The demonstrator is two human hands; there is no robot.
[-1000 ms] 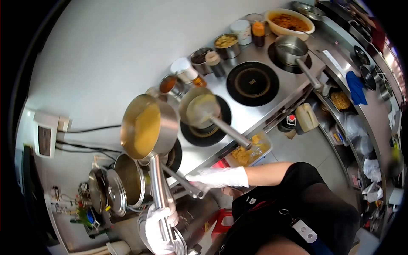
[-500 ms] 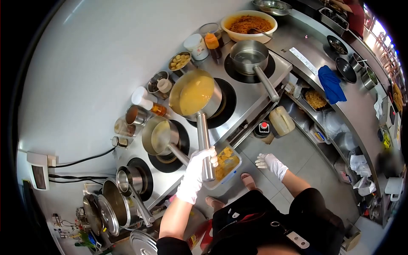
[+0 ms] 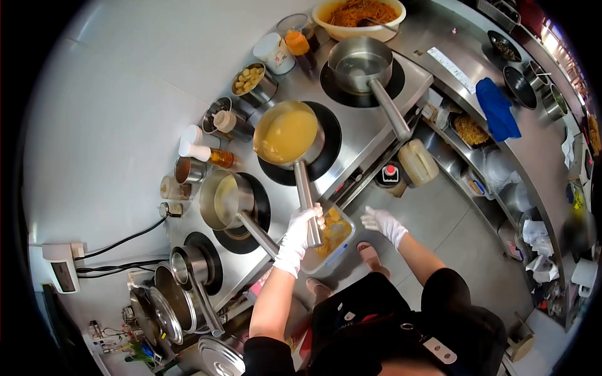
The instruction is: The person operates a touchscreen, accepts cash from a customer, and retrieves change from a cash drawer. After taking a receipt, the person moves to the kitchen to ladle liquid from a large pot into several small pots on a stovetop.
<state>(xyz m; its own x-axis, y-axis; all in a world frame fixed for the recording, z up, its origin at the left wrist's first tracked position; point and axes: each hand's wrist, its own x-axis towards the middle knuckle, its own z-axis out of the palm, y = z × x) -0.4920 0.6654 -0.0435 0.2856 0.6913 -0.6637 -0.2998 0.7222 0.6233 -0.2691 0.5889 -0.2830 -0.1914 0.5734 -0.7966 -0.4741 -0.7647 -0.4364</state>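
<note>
My gloved left hand [image 3: 305, 230] is wrapped round the long handle of a steel saucepan [image 3: 258, 143] that holds yellow broth with paler lumps near one side. The pan is over the middle black burner [image 3: 332, 141]; whether its base touches cannot be made out. My gloved right hand [image 3: 384, 225] hangs in the air over the floor, fingers stretched out and holding nothing. Below the left hand, a clear plastic tub [image 3: 342, 252] contains yellow-orange pieces. A second saucepan [image 3: 213, 216] with pale liquid stands on the burner to the left.
Another saucepan [image 3: 360, 62] of clear liquid sits on the far burner. Bottles, jars and a pot of pale chunks [image 3: 254, 88] line the wall side. A large bowl of orange shreds [image 3: 323, 22] stands beyond. A jerrycan [image 3: 417, 163] and shelves are on the right.
The saucepan in my left hand has shifted over its burner, and its broth lies more level. My right hand has moved slightly left in view. The camera view has turned a little.
</note>
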